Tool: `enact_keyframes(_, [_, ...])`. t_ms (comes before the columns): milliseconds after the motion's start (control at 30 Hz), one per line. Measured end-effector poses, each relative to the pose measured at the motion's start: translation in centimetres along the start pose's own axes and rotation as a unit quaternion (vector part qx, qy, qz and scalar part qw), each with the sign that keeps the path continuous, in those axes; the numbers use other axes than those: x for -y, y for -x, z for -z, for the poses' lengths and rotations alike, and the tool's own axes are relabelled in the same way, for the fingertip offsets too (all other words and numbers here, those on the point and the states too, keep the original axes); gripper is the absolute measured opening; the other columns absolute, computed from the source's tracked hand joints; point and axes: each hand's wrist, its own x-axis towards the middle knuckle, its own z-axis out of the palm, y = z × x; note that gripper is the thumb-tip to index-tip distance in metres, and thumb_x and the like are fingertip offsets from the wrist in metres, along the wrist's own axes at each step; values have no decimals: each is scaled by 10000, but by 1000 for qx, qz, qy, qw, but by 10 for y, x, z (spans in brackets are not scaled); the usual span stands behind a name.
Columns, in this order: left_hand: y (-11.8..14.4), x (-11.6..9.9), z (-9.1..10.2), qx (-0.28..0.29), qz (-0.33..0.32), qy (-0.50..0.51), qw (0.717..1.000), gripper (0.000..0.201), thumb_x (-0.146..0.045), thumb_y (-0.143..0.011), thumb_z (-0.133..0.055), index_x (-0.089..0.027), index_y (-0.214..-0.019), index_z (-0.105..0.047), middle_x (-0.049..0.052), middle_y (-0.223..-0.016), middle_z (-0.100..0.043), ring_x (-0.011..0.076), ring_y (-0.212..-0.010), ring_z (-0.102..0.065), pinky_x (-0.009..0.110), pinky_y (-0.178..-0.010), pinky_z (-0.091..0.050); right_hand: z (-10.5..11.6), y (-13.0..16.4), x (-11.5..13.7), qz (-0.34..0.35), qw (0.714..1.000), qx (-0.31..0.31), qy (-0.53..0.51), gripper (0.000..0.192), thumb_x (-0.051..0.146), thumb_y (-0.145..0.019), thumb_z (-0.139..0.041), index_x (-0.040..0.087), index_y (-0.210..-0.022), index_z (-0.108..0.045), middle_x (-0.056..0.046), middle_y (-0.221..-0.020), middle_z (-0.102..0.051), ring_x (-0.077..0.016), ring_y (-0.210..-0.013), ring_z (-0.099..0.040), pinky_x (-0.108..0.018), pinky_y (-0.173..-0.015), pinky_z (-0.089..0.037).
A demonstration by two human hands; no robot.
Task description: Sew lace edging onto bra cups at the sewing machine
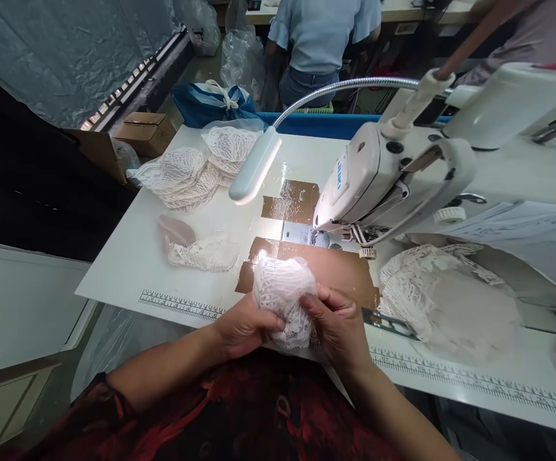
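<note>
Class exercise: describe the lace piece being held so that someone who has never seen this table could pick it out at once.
Start at the white sewing machine on the white table. In front of its needle, at the near edge, the left hand and right hand grip one bunched white lace piece. Unlike the flat lace stack far left and the lace heap at right, it is lifted and crumpled.

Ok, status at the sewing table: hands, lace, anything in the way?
Left hand and right hand both gripping lace piece at table edge. Sewing machine just beyond. Lamp overhead, nothing between.
</note>
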Motion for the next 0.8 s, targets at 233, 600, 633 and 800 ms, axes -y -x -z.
enact_keyframes(233, [37, -32, 44, 202, 40, -206, 957, 241, -168, -762, -642, -132, -532, -582, 28, -529, -581, 125, -525, -564, 245, -546, -444, 7, -2, 15, -9, 999, -25, -33, 244, 363, -661, -806, 208, -626, -621, 39, -578, -555, -94, -527, -455, -234, -517, -400])
enact_keyframes(600, [24, -58, 21, 59, -173, -516, 837, 324, -363, -830, -666, -167, -1081, -606, 23, -929, -620, 141, -803, -575, 236, -712, -466, -15, 7, 22, 135, 947, 143, 255, 145, 316, -828, -658, 195, -748, -657, -6, -762, -655, -125, -666, -589, -238, -592, -455])
enact_keyframes(633, [23, -55, 23, 64, -169, -510, 841, 295, -357, -840, -654, -159, -1055, -611, 14, -896, -613, 129, -770, -562, 221, -680, -452, -15, 7, 22, 147, 946, 137, 255, 142, 306, -832, -652, 195, -745, -660, -15, -800, -666, -131, -696, -608, -243, -609, -468])
enact_keyframes(800, [26, -56, 23, 74, -170, -513, 838, 254, -319, -843, -651, -141, -1023, -628, -1, -839, -607, 112, -736, -543, 204, -657, -427, -13, 5, 22, 166, 943, 111, 266, 149, 274, -835, -639, 189, -713, -641, -24, -788, -681, -127, -655, -616, -243, -576, -475])
